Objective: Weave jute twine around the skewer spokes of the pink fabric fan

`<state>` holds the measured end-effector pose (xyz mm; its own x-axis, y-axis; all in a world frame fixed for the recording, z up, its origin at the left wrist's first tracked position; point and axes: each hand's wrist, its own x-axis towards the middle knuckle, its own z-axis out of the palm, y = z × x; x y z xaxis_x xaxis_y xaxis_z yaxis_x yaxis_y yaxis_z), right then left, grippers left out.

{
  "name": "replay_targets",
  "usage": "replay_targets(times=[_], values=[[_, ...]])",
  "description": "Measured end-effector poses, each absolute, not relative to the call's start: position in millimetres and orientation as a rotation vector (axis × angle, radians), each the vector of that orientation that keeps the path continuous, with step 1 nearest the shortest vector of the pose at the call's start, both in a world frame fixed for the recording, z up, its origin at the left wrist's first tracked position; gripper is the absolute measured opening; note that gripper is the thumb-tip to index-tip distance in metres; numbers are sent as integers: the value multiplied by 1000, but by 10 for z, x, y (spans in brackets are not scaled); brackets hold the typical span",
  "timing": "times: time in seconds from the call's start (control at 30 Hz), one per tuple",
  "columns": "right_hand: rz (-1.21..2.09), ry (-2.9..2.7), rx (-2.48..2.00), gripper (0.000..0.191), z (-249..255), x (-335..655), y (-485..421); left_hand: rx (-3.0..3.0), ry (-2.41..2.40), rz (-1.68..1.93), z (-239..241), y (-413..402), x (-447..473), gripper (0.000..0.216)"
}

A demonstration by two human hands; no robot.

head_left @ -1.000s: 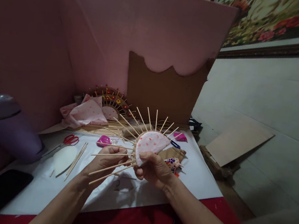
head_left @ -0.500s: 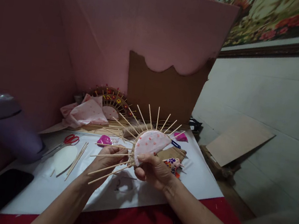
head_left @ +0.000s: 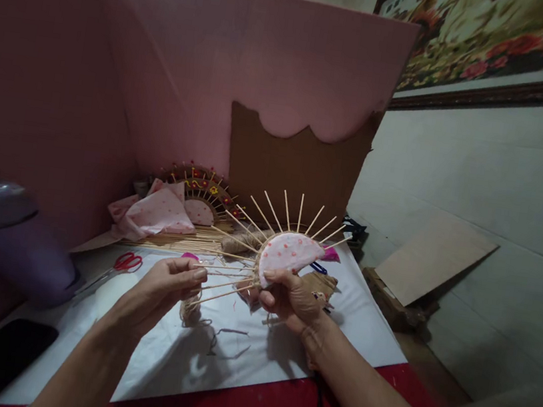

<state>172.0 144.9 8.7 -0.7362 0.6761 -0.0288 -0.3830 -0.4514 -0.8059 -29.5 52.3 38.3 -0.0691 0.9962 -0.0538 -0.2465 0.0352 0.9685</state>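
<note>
My right hand [head_left: 291, 297] grips the half-round piece [head_left: 289, 253], covered in white cloth with pink-red dots, thumb on its front and fingers behind. Thin wooden sticks [head_left: 284, 211] fan out from its curved edge, where brown jute twine is wound. To the left, my left hand [head_left: 183, 278] is closed in a pinch near the lower stick ends. A thin strand of twine [head_left: 228, 275] seems to run from its fingertips toward the piece, though it is hard to separate from the sticks. Beneath that hand a small bundle of twine [head_left: 190, 311] rests on the white sheet.
Red-handled scissors [head_left: 128, 262], a dark phone [head_left: 2, 354] and a purple bottle [head_left: 17, 248] lie or stand at left. Behind are dotted cloth [head_left: 162, 212], a decorated fan piece [head_left: 203, 187], a twine roll [head_left: 240, 243] and cardboard [head_left: 291, 166].
My left hand has pulled away from the curved edge, to the left. My right hand has shifted the stick-fringed piece slightly right and up. The twine bundle below my left hand now shows.
</note>
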Motion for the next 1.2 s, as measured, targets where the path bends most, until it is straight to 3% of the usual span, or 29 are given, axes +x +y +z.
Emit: replay_targets(times=[0.2,0.47,0.9,1.2], values=[[2093,-1103,-537,16,120,1702,1447,1107,1304,1333,391,540,-391,16],[2012,-1344,-570,22,87,1698,1438,1445,1647,1624,340,587,-350,14],[2162,-1243,-516,21,120,1732,1403,1064,1410,1555,300,613,-389,20],[2357,-1288,-338,18,5,1644,1179,967,1347,1576,108,682,55,25]])
